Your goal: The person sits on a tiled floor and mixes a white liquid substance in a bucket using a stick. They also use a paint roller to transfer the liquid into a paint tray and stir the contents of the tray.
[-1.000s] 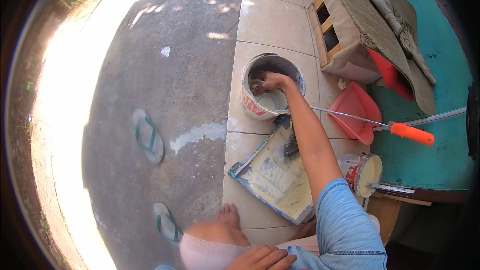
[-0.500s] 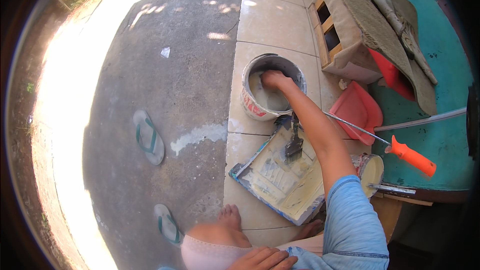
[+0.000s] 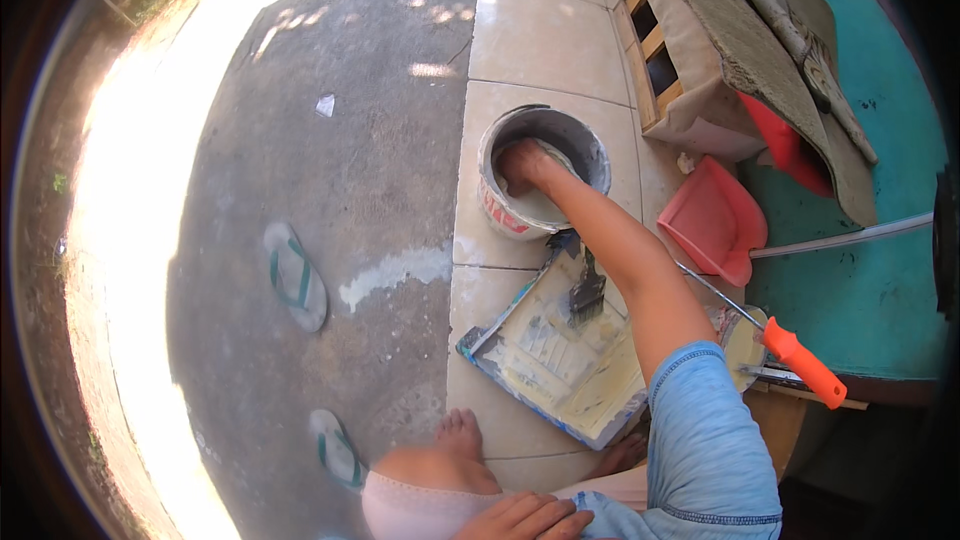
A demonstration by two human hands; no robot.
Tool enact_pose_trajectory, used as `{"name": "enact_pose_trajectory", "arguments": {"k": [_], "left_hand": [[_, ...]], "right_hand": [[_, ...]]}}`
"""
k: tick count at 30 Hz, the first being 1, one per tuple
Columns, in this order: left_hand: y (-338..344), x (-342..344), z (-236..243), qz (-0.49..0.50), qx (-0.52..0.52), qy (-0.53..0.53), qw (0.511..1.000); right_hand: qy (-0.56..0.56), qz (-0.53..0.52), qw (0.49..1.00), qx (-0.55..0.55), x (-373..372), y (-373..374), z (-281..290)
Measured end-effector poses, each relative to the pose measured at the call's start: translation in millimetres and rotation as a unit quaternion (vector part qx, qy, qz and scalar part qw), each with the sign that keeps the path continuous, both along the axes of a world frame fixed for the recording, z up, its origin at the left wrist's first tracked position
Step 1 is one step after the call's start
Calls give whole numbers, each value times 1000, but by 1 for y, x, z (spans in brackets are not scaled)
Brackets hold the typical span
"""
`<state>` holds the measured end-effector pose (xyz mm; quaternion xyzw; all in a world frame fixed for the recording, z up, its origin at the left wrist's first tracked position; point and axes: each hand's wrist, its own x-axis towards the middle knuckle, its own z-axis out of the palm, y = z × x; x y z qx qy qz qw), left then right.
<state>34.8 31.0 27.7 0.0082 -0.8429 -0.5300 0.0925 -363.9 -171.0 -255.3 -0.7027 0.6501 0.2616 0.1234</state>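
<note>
My right hand (image 3: pixel 522 168) reaches down inside a grey-white bucket (image 3: pixel 508 215) with pale cream paint in it. Its fingers look closed, partly hidden by the bucket. The rod of a paint roller (image 3: pixel 803 362) with an orange handle runs beneath my forearm, in line with this hand; the roller head is out of sight. My left hand (image 3: pixel 530 517) lies with fingers stretched out over my lap at the lower edge, holding nothing. Between the bucket and my feet is a paint tray (image 3: pixel 540 345) smeared with cream paint, and a dark, paint-caked brush (image 3: pixel 587 297) lies on it.
A pink dustpan (image 3: pixel 712 220) lies right of the bucket. Partly behind my arm is a cream-coated container (image 3: pixel 743 348). A cloth-covered wooden crate (image 3: pixel 690 70) stands beyond, beside a teal surface (image 3: pixel 850 280). Flip-flops (image 3: pixel 296 277) rest on the concrete.
My right hand has moved slightly left and deeper toward me in the bucket. The roller's orange handle has swung down and a little left. My left hand stays put.
</note>
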Motion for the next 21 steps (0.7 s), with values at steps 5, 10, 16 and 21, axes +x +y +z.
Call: {"name": "enact_pose_trajectory", "arguments": {"k": [5, 10, 16, 21], "left_hand": [[-2, -1, -2, 2, 20, 13, 1000], [-4, -6, -8, -24, 70, 29, 997], [-16, -5, 10, 18, 19, 56, 998], [-6, -1, 2, -12, 49, 22, 998]], "right_hand": [[7, -49, 999, 20, -4, 3, -12], [12, -45, 999, -29, -48, 9, -67], [-33, -119, 992, 9, -10, -3, -23], [-108, -108, 988, -25, -34, 14, -32]]}}
